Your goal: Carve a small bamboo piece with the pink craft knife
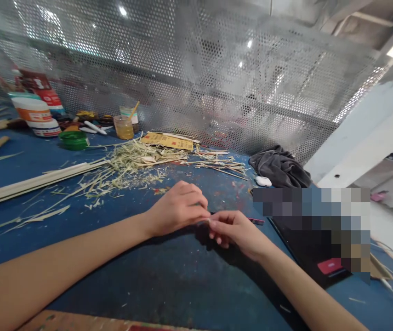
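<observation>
Both hands meet low over the blue table (148,276). Left hand (177,207): fingers curled narrow, pinching 1 end of a thin dark strip (255,221). Right hand (234,230): pinching the same strip, whose tail pokes out toward 3 o'clock. Judgement: keep the 2 pinch points close and the wrists on the table, so the strip does not bow. Shavings pile (130,161) at 11 o'clock, grey cloth (279,168) at 1 o'clock.

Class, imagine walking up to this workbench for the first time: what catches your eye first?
The left hand and right hand meet mid-table, pinching a thin dark strip between them. Behind them pale shavings litter the blue table, with a perforated metal screen beyond.
</observation>
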`<act>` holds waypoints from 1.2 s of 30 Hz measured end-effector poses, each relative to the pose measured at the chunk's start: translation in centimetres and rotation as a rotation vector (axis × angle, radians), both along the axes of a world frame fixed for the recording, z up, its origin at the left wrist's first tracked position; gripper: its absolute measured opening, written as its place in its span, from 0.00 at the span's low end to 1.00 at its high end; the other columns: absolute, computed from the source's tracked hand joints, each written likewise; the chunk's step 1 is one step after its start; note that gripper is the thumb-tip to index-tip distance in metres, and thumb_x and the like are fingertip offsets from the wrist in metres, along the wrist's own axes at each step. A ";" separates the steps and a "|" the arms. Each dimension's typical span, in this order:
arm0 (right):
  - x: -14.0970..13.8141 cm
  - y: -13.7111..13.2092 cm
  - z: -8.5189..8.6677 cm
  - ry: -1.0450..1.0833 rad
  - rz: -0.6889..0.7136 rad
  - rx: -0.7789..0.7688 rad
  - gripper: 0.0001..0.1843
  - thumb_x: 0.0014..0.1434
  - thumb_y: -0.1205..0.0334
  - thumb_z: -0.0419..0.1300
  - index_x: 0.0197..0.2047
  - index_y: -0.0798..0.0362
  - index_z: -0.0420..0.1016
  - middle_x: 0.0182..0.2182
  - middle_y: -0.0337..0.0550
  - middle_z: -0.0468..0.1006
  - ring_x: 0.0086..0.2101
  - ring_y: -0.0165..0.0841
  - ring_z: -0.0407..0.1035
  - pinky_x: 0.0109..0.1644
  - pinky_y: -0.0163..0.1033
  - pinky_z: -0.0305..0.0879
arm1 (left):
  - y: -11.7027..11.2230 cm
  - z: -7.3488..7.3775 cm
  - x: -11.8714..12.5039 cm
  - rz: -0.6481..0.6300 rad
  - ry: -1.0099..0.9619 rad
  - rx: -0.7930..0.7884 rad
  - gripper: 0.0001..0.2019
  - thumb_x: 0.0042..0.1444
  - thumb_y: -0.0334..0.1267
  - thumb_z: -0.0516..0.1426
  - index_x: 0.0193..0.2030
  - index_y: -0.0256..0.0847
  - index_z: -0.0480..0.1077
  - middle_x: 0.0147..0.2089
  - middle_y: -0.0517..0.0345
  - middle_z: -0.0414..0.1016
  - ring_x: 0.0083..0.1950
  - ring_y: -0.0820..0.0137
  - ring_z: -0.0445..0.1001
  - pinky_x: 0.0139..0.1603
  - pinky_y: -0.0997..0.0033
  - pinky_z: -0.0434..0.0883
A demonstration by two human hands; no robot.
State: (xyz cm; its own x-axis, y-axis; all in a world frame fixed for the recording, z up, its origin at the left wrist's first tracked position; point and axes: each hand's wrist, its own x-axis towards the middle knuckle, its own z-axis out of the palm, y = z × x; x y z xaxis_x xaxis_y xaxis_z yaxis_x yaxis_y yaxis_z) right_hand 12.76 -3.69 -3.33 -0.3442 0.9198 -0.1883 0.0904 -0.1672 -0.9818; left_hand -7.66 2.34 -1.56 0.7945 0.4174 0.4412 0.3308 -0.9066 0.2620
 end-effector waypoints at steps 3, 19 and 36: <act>0.0 0.2 -0.1 0.211 -0.058 -0.194 0.24 0.36 0.51 0.76 0.30 0.55 0.71 0.20 0.32 0.71 0.19 0.21 0.61 0.24 0.29 0.54 | 1.7 1.2 -0.7 0.102 0.161 0.131 0.13 0.65 0.48 0.52 0.41 0.53 0.78 0.44 0.61 0.80 0.51 0.64 0.70 0.59 0.61 0.55; -0.9 1.6 -0.3 0.218 -0.135 -0.156 0.25 0.33 0.53 0.73 0.28 0.52 0.64 0.17 0.30 0.70 0.16 0.21 0.60 0.21 0.29 0.53 | 22.8 4.3 -0.1 0.672 0.513 0.044 0.17 0.64 0.43 0.56 0.56 0.37 0.67 0.56 0.48 0.70 0.52 0.62 0.72 0.51 0.54 0.73; -1.1 1.4 -0.2 0.125 -0.076 -0.045 0.11 0.41 0.67 0.66 0.27 0.52 0.66 0.16 0.29 0.70 0.16 0.23 0.61 0.21 0.29 0.56 | 23.7 19.5 -2.1 0.939 0.560 0.343 0.16 0.64 0.42 0.56 0.55 0.37 0.67 0.55 0.49 0.70 0.52 0.62 0.73 0.51 0.55 0.73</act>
